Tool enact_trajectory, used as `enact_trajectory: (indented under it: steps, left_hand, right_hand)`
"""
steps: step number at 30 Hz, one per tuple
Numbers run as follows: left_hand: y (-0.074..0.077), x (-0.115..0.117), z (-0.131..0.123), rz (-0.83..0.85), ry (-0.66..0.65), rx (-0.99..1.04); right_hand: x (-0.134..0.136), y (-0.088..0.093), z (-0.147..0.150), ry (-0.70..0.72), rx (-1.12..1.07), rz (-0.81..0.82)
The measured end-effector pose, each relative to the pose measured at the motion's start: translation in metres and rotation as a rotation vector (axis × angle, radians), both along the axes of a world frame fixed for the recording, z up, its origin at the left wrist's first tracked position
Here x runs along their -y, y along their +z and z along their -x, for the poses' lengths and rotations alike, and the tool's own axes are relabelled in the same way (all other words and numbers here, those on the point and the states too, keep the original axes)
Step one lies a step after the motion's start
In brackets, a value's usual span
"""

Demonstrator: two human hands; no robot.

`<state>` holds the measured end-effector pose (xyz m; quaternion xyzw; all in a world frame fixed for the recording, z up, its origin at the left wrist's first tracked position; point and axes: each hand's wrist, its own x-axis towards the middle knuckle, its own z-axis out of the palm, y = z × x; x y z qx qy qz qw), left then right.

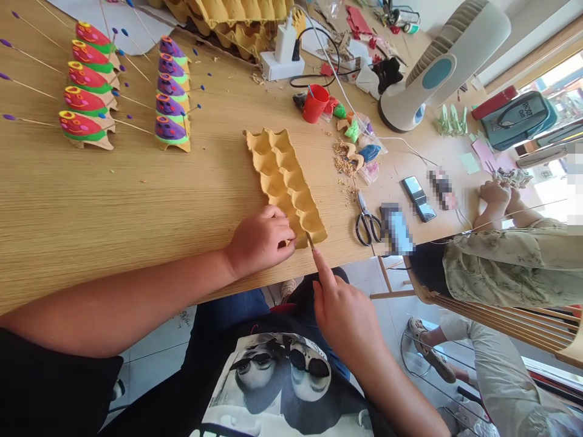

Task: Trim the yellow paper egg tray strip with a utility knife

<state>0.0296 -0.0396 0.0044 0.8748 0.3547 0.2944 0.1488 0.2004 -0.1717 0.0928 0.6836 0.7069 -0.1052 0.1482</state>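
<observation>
A yellow egg carton [288, 176] with two rows of cups lies on the wooden table, its near end close to the table's edge. My left hand [264, 237] is closed on the carton's near left side, with the fingertips curled over a cup. In my right hand [339, 300] is a knife [310, 241] with a narrow blade; the index finger stretches along it. The blade's tip touches the near end of the carton, and the handle is hidden in my palm.
Painted carton pieces [86, 76] with sticks stand at the left, purple ones [172, 91] beside them. Scissors [367, 221], phones [418, 198], a red cup [315, 103], clay bags and a white fan [437, 67] occupy the right. Another person's hands [496, 193] rest at the table's far right.
</observation>
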Motion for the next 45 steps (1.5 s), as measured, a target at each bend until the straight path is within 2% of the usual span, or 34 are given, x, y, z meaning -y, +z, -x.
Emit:
enact_trajectory:
  steps: [11, 17, 23, 27, 33, 38, 45]
  left_hand:
    - [0.000, -0.003, 0.001, -0.004, -0.007, 0.016]
    - [0.001, -0.004, 0.001, 0.021, -0.015, 0.017]
    - [0.000, -0.003, 0.000, -0.011, -0.010, 0.011]
    - [0.000, -0.001, 0.000, -0.023, -0.013, -0.002]
    - [-0.001, 0.001, -0.001, -0.034, 0.007, 0.001]
    - [-0.001, 0.001, -0.002, -0.010, 0.004, 0.014]
    - [-0.001, 0.000, -0.001, -0.032, -0.014, 0.004]
  right_hand:
    - [-0.012, -0.018, -0.007, 0.005, -0.085, -0.054]
    - [-0.009, -0.004, -0.008, 0.028, -0.062, -0.005]
    - [-0.020, -0.001, -0.004, 0.021, -0.039, -0.009]
    - [-0.019, 0.006, -0.002, 0.039, 0.005, 0.024]
    - [-0.015, 0.002, 0.002, -0.002, 0.038, 0.043]
    - [-0.008, 0.007, 0.002, 0.004, 0.017, 0.059]
    - [-0.016, 0.002, 0.006, -0.022, 0.028, 0.068]
